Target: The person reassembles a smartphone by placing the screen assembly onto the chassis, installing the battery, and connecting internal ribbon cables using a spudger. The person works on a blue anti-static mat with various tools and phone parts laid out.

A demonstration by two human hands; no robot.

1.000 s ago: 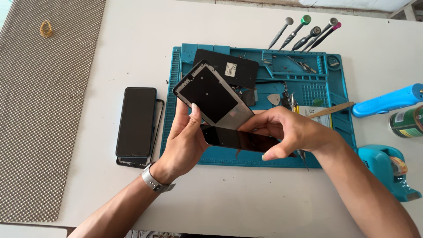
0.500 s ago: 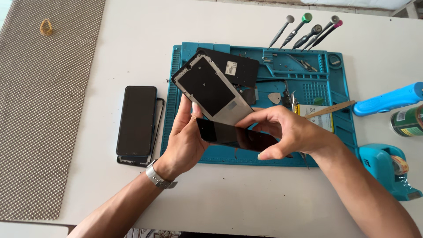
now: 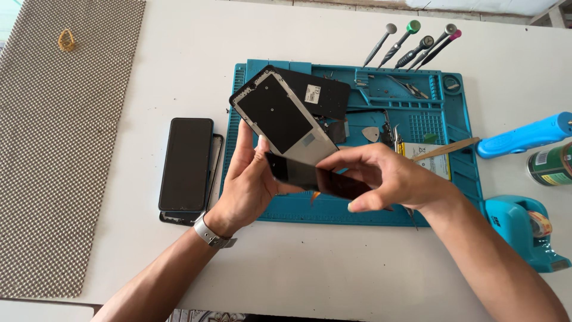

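Above the blue mat on the desk, the left hand grips the phone frame; the right hand pinches the dark screen. Best to peel slowly, fingers on edges only.

Bright, even daylight fills the view; shadows under the arms stay soft (faint sheen on the white worktop), focus sharp throughout.

We held the phone frame and the screen panel above the repair mat, which lay at the middle of the worktop. Left of the mat lay a phone on another frame, and further left a mesh mat. Behind the repair mat lay the screwdrivers; to its right sat a tape dispenser.
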